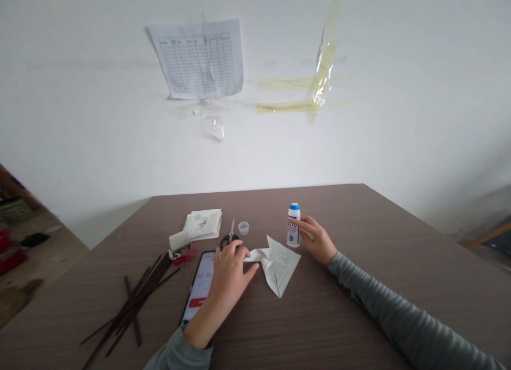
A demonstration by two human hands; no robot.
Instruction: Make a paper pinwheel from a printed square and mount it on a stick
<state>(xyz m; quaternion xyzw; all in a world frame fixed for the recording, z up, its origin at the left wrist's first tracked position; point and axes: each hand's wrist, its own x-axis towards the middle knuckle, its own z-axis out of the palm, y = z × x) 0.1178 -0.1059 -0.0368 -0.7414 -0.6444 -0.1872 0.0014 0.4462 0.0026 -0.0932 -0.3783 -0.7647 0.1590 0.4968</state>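
Observation:
A folded piece of printed paper (282,263), shaped like a pinwheel, lies on the brown table. My left hand (231,269) is over its left end, fingers apart and curved, partly above a phone (199,285) that shows a timer. To the right of the paper stands a white glue bottle (293,236) with a blue top, upright. My right hand (317,239) is beside the bottle, its fingers reaching to the label; whether they grip it is unclear. Black-handled scissors (230,237) and a small clear cap (243,228) lie behind my left hand.
Dark thin sticks (136,306) lie in a loose pile at the left. Near them are a red and white object (180,247) and a stack of paper squares (203,224). A wall (279,157) rises behind the table (339,317).

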